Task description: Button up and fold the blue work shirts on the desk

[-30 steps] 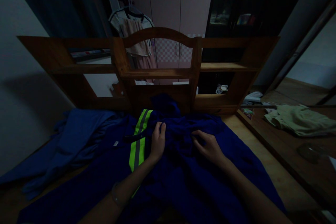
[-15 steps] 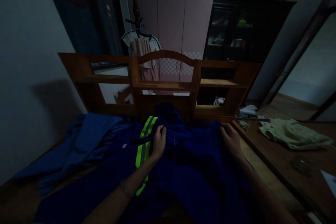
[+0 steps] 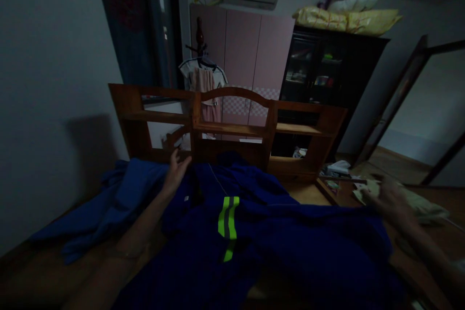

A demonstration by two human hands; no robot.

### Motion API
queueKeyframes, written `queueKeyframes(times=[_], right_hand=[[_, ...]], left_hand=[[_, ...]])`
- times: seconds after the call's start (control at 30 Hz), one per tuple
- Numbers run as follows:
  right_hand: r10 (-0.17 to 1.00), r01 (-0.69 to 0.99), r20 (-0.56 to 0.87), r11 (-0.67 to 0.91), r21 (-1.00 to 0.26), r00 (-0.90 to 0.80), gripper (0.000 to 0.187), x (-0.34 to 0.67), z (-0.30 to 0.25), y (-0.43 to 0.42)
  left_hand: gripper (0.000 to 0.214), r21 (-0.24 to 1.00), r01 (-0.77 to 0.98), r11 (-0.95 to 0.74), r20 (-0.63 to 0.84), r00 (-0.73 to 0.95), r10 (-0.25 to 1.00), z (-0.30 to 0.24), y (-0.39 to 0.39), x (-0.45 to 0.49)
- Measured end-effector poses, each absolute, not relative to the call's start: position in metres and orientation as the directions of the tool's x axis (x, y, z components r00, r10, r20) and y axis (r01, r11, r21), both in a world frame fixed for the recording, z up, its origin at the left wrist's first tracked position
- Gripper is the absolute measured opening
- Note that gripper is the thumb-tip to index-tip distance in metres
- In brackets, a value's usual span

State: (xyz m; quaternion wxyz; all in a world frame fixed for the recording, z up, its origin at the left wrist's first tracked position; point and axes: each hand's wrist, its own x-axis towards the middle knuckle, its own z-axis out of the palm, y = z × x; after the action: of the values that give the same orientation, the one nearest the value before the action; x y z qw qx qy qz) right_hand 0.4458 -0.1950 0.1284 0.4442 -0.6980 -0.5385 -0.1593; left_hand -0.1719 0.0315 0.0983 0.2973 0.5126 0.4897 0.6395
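A dark blue work garment (image 3: 319, 237), with a yellow-green and grey reflective strip (image 3: 227, 218), lies spread in front of me. My left hand (image 3: 177, 173) is over its left upper edge, fingers apart and holding nothing. A small white label (image 3: 186, 198) shows on the cloth below that hand. At the right, my right hand (image 3: 390, 201) hovers just above the end of a stretched-out part of the garment. Motion blurs it, but its thumb and fingers look apart with no cloth between them. Folds hide parts of the garment.
Lighter blue cloth (image 3: 127, 203) lies crumpled at the left by the wall. A wooden headboard with shelves (image 3: 232, 129) stands behind the garment. On the right, a brown table (image 3: 348, 193) bears a pale green cloth (image 3: 417, 203). Farther back are a pink wardrobe (image 3: 240, 48) and a dark cabinet (image 3: 356, 68).
Both hands have let go of the garment. My left hand moved left, my right hand farther right. A part of the garment now extends rightward, the strip lies differently, and the view has tilted up.
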Motion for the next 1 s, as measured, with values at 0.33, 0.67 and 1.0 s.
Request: queueKeyframes(times=[0.33,0.67,1.0], right_hand=[[0.977,0.918,0.064,0.213,-0.334,-0.204,0.11,0.178,0.041,-0.138],[0.913,0.775,0.36,0.366,-0.515,-0.191,0.017,0.136,0.107,-0.086],[0.14,0.351,0.985,0.922,-0.166,0.097,0.02,-0.01,0.346,-0.098]], left_hand=[[0.102,0.458,0.741,-0.491,0.027,0.541,0.841,0.04,-0.065,-0.082],[0.033,0.736,0.47,-0.488,0.497,0.115,0.86,0.092,-0.081,-0.084],[0.125,0.428,0.346,-0.834,0.901,-0.091,0.425,0.257,-0.096,-0.121]])
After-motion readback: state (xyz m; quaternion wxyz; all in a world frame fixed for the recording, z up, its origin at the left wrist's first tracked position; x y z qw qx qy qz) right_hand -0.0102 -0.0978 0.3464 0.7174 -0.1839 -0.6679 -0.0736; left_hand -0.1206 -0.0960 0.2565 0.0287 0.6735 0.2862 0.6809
